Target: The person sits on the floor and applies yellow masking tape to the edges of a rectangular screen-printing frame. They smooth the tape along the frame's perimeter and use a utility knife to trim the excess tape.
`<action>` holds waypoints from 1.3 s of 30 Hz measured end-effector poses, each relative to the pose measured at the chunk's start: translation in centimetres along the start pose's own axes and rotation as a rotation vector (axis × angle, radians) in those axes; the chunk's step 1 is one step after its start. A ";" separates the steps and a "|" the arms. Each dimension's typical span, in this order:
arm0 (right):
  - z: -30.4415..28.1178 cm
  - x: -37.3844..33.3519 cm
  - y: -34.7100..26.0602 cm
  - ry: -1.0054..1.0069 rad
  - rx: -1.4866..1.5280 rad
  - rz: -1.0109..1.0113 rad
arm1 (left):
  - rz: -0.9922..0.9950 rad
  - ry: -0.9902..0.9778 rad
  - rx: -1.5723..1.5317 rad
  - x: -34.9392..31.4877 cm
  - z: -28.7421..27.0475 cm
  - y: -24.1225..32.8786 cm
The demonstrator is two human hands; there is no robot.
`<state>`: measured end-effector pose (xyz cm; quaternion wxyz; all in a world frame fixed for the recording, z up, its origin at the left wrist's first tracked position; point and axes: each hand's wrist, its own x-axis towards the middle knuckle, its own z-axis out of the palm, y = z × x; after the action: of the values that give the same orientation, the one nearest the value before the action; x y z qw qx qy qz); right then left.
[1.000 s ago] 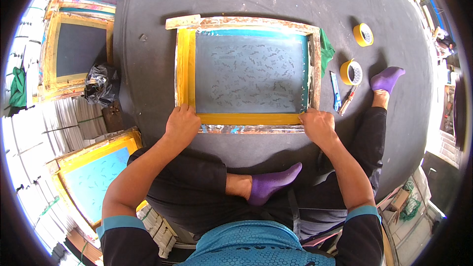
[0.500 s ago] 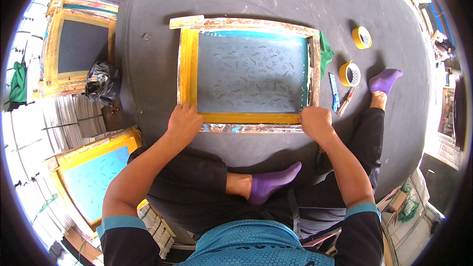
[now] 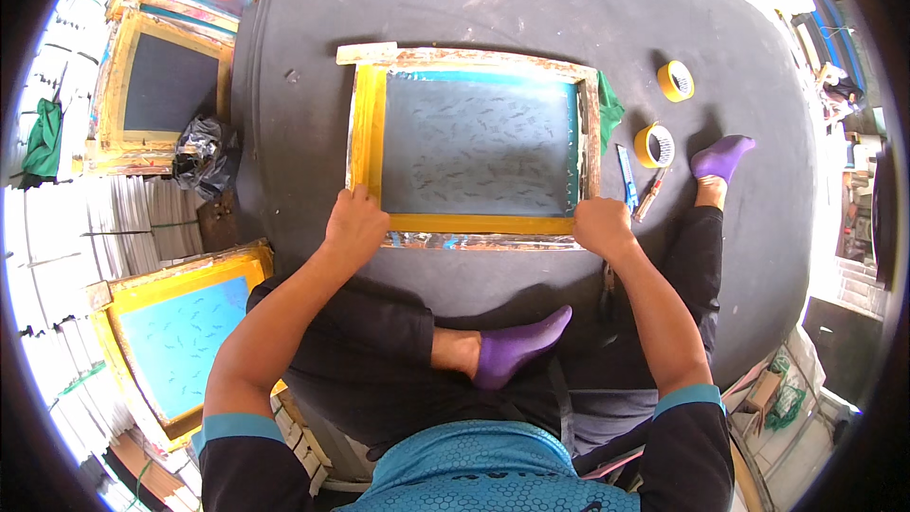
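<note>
A wooden screen-printing frame [image 3: 590, 152] lies on the dark table, its grey mesh [image 3: 479, 147] marked with small dark shapes. Yellow tape runs down its left inner side. Along the near side, a yellow tape strip [image 3: 479, 224] stretches between my hands. My left hand [image 3: 358, 225] is closed on the strip's left end, at the near left corner. At the near right corner, my right hand [image 3: 604, 226] is curled closed over the other end; its fingertips are mostly hidden.
Two yellow tape rolls [image 3: 675, 82], a blue cutter [image 3: 627, 177] and another slim tool [image 3: 649, 197] lie right of the frame. Green cloth [image 3: 609, 112] pokes out at its right edge. More screen frames [image 3: 180, 351] lean at the left, by a black plastic bag [image 3: 205, 156]. My sock-covered foot [image 3: 524, 349] rests near the front.
The view has shifted a little, so the frame and the tape rolls sit slightly differently in it. Both hands stay at the frame's near corners, with the tape strip between them.
</note>
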<state>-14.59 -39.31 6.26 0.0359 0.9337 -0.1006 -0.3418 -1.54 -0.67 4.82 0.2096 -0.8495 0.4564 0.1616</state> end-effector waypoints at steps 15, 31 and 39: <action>2.5 -0.8 -2.9 0.276 0.530 -0.550 | 0.215 0.447 -0.786 4.0 -0.8 8.3; 5.1 -0.8 -0.5 0.275 0.369 -0.464 | 0.177 0.203 -0.597 2.4 1.2 4.2; 4.3 -0.5 -2.6 0.264 0.306 -0.450 | 0.099 -0.028 -0.331 -0.3 0.3 0.9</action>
<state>-17.30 -36.68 2.95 -0.1691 0.9634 0.0643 -0.1978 -2.47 -0.73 4.54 0.0650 -0.8467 0.4617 0.2564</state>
